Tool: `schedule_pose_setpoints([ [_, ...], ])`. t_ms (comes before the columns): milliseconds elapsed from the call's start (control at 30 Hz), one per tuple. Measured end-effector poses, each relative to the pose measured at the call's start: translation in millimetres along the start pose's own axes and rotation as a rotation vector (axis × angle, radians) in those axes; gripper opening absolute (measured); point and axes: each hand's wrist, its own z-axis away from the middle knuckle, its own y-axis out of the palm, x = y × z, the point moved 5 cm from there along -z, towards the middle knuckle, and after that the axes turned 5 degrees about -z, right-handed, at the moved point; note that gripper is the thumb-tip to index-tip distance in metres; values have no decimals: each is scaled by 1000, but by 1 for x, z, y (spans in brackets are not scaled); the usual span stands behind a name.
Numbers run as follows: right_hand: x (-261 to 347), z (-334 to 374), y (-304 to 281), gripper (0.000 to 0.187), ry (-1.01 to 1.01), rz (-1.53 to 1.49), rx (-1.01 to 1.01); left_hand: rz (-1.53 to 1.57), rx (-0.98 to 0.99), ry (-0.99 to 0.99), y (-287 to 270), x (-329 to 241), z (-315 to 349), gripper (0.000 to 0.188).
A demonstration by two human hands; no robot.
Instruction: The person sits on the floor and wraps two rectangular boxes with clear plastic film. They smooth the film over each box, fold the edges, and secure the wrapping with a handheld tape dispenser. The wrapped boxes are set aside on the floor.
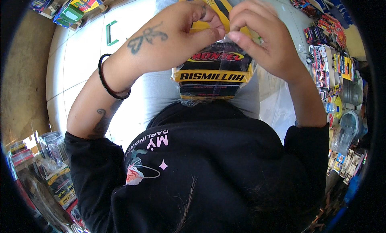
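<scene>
A black and yellow box-shaped package (pixel 219 66), wrapped in clear plastic, rests on my lap between my legs. Over its upper face, my left hand (pixel 177 36) is closed, thumb and index finger pinched together at the wrap. My right hand (pixel 261 36) also pinches there, thumb against forefinger, with its other fingers curled and slightly blurred. The fingertips of both hands nearly meet at a small crumpled bit of clear plastic (pixel 226 39). Exactly how much film each hand grips is hard to see. Part of the package's far end is covered by my hands.
Colourful boxes (pixel 321 68) line the right side, near a clear plastic container (pixel 348 126). A green angular strip (pixel 108 34) lies on white floor tiles (pixel 76 64). More cartons (pixel 76 10) stand at the upper left, and plastic-wrapped packs (pixel 60 184) at the lower left.
</scene>
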Motion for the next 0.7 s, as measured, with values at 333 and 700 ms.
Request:
schedule_pose_setpoints([
  [333,25,14,12,15,-256,403,-159,29,142,-188,3,-5,3,23],
  [700,0,-3,-17,14,67,-21,304,-426,-144,218,0,-24,15,9],
])
